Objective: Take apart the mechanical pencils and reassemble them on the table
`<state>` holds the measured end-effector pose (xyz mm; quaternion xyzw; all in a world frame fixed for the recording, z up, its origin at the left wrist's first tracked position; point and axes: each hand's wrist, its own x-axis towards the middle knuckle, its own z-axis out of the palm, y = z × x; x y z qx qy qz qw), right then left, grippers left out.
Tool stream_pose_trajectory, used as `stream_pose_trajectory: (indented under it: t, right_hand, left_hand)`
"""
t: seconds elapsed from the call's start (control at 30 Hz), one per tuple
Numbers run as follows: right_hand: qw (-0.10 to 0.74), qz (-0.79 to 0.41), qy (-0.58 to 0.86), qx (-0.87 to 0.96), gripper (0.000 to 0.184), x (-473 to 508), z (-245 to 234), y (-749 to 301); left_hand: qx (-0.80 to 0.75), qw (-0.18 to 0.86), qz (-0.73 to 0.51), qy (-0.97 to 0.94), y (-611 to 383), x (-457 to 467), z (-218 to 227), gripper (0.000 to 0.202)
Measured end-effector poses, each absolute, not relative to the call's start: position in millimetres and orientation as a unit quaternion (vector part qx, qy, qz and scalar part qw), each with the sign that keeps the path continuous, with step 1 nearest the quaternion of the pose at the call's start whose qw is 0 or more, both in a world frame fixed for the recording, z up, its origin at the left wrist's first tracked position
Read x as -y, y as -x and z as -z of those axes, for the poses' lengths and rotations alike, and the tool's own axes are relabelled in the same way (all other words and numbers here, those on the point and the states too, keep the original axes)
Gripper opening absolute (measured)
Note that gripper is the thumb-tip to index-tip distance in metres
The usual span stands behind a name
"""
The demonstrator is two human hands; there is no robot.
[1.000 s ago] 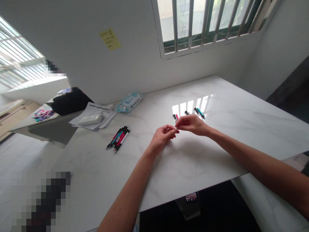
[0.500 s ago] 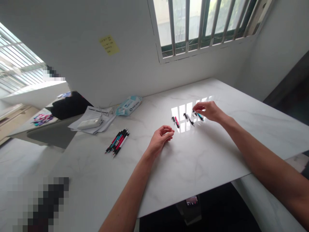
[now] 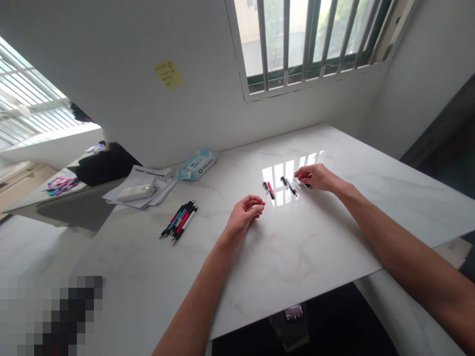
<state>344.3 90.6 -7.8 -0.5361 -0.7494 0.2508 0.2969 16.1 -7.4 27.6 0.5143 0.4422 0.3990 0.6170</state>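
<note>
My left hand (image 3: 244,213) rests on the white marble table (image 3: 297,247) with its fingers curled into a loose pinch; what they hold is hidden. My right hand (image 3: 314,176) reaches further out, palm down, its fingers pressed together over a pen (image 3: 308,185) of which only a dark end shows. Just left of that hand lie a black pen (image 3: 289,184) and a red and black pair of pens (image 3: 269,189), all in the bright window reflection. A bundle of several red, teal, black and white pens (image 3: 179,221) lies to the left of my left hand.
A pack of wet wipes (image 3: 197,163), a stack of papers (image 3: 143,184) with a white device (image 3: 134,192) on it and a black bag (image 3: 106,160) sit at the table's far left by the wall. A barred window (image 3: 308,39) is above. The table's front edge is near my forearms.
My hands were together at the table's middle over a small white part. The right hand has moved out to the far pen and lowered onto it; the left has stayed, curled.
</note>
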Motion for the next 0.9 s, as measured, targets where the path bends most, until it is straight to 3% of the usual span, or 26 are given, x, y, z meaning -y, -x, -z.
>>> stream_pose_trajectory:
  t: [0.2, 0.43, 0.9]
  right_hand:
    - [0.285, -0.217, 0.539, 0.762, 0.027, -89.8, 5.8, -345.0]
    - [0.250, -0.069, 0.508, 0.821, 0.028, -97.7, 14.2, -340.9]
    - [0.255, -0.065, 0.522, 0.811, 0.023, -101.5, 22.8, -341.8]
  left_hand:
    - [-0.443, 0.615, -0.399, -0.515, -16.0, 7.8, -28.5, 0.027]
    - [-0.446, 0.615, -0.398, -0.514, -15.1, 8.0, -28.1, 0.027]
    - [-0.448, 0.620, -0.400, -0.505, -13.4, 6.7, -26.8, 0.029]
